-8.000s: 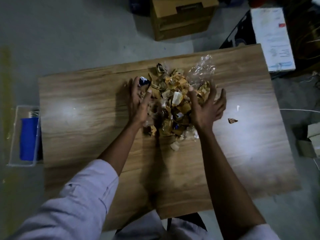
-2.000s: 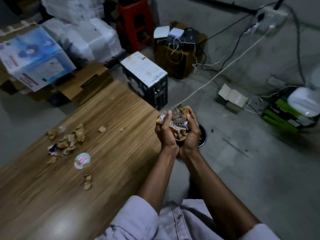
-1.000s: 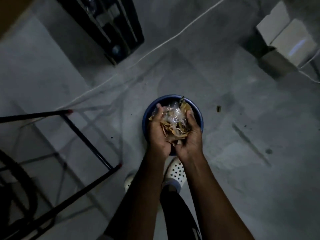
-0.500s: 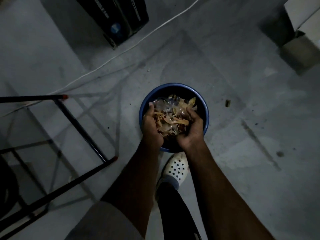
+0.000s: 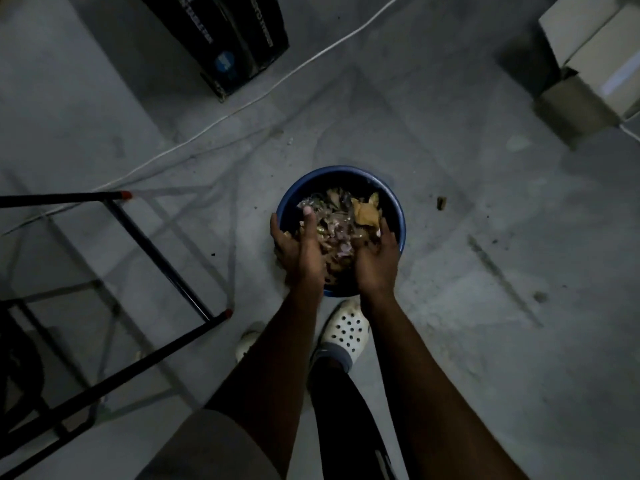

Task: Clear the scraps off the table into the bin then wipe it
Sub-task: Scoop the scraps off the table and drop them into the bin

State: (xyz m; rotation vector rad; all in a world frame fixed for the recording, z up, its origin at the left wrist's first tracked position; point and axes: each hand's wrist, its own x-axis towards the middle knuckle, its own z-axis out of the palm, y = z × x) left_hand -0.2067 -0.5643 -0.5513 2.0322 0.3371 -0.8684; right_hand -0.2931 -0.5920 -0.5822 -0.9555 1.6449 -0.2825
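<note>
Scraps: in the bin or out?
In: the scraps sit inside the bin rim, between left hand and right hand. Cannot tell if the hands grip them.

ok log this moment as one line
step: dump scraps | left hand, right hand: palms either side of scraps, over blue bin | tabletop: out of frame

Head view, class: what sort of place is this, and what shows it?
Probably a storeroom or workshop: a bare concrete floor, a loose white cable trailing across it, and cardboard boxes standing on it.
</note>
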